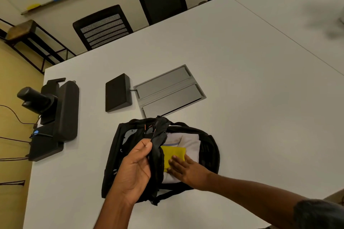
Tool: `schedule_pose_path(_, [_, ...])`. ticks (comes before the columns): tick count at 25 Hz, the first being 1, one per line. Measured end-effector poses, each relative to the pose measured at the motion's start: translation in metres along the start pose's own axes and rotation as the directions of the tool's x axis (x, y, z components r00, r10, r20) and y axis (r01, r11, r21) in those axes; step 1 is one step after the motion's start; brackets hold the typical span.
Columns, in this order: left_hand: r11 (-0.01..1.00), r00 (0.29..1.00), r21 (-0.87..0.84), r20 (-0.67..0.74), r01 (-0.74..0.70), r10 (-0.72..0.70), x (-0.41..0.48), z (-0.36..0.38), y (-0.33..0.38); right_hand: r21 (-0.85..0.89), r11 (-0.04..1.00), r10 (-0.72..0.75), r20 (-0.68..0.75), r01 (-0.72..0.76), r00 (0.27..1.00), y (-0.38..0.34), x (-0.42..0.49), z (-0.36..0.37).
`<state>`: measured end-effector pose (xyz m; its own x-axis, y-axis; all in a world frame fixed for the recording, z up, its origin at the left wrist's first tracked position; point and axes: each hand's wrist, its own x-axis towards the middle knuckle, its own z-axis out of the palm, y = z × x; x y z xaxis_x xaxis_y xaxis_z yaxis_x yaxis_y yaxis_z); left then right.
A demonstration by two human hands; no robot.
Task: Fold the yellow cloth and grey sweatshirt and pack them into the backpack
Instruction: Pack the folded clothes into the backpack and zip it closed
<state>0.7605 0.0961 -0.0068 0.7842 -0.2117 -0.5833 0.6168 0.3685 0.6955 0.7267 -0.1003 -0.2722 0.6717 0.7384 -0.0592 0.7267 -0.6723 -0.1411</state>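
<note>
**PACKING STAGE: BOTH ITEMS INSIDE THE OPEN COMPARTMENT**

The left hand (pixel 135 169) is closed round the front flap (pixel 158 141) of the backpack (pixel 210 147). Thumb and fingers curl on the bunched black fabric and hold it lifted clear of the opening. The right hand (pixel 186 170) lies flat with fingers straight, gripping nothing, and presses down on the folded yellow cloth (pixel 173 152). The yellow cloth rests on top of the folded grey sweatshirt (pixel 188 140), and both sit inside the compartment. The backpack lies flat near the near edge of the table (pixel 242 80), toward its left edge.

Hazards, as judged:
- If the left-hand hold slackens, the flap drops onto the right hand.
- If the right hand drags as it withdraws, the yellow cloth may slide or unfold.
- Loose fabric at the opening may catch in the zip; the zip track is not clearly visible.

Beyond the backpack, a black box (pixel 117 93) sits beside a grey hatch (pixel 169 91) set in the table. A camera unit (pixel 55 113) stands at the left edge. Chairs (pixel 104 26) line the far edge.
</note>
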Motion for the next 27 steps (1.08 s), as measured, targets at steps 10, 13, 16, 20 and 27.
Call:
schedule_pose_path(10, [0.999, 0.999, -0.025, -0.039, 0.027, -0.028, 0.003, 0.005, 0.008, 0.027, 0.99, -0.137, 0.041, 0.136, 0.99, 0.027, 0.008, -0.007])
schedule_pose_path(13, [0.993, 0.989, -0.112, -0.143, -0.042, 0.026, 0.005, 0.0, 0.013, 0.212, 0.975, -0.067, 0.013, 0.062, 0.998, 0.03, 0.006, -0.02])
schedule_pose_path(16, [0.988, 0.983, -0.142, -0.18, -0.062, 0.035, 0.004, -0.006, 0.015, 0.265, 0.959, 0.172, -0.246, -0.105, 0.954, 0.053, 0.004, -0.037])
schedule_pose_path(20, [0.985, 0.984, -0.164, -0.173, -0.061, 0.032, 0.004, -0.007, 0.013, 0.09, 0.883, 0.469, -0.11, -0.461, 0.877, 0.103, 0.002, -0.045])
schedule_pose_path(27, [0.98, 0.98, -0.184, -0.193, -0.073, 0.037, 0.01, -0.012, 0.008, 0.052, 0.77, 0.636, 0.019, -0.636, 0.771, 0.133, 0.004, -0.048])
